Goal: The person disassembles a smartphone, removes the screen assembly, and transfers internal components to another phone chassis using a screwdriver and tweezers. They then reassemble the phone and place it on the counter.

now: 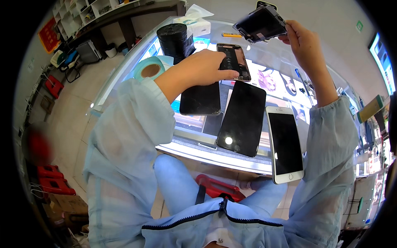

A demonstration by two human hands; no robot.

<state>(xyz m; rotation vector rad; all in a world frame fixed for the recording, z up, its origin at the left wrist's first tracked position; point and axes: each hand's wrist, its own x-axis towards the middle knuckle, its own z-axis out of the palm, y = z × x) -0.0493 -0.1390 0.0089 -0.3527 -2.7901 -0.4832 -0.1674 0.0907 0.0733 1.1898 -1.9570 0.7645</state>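
On the glass counter lies an opened phone housing (pixel 239 58), its battery and inner parts exposed. My left hand (pixel 202 68) grips its left side, thumb along the near edge. Raised above the counter's far side, my right hand (pixel 304 43) pinches the right edge of a detached phone screen (pixel 262 25), which is tilted. A dark phone (pixel 200 99) lies partly under my left wrist. Nearer to me are a larger black phone (pixel 243 120) with a bright reflection and a white-framed phone (pixel 286 142) at the counter's front edge.
Left on the counter stand a black wrapped roll (pixel 173 40), a light-blue tape roll (pixel 144 66) and a tissue box (pixel 199 27). A yellow cutter (pixel 231 35) lies at the back. Lit printed pictures show under the glass (pixel 182 138). Red stools (pixel 53 86) stand on the floor.
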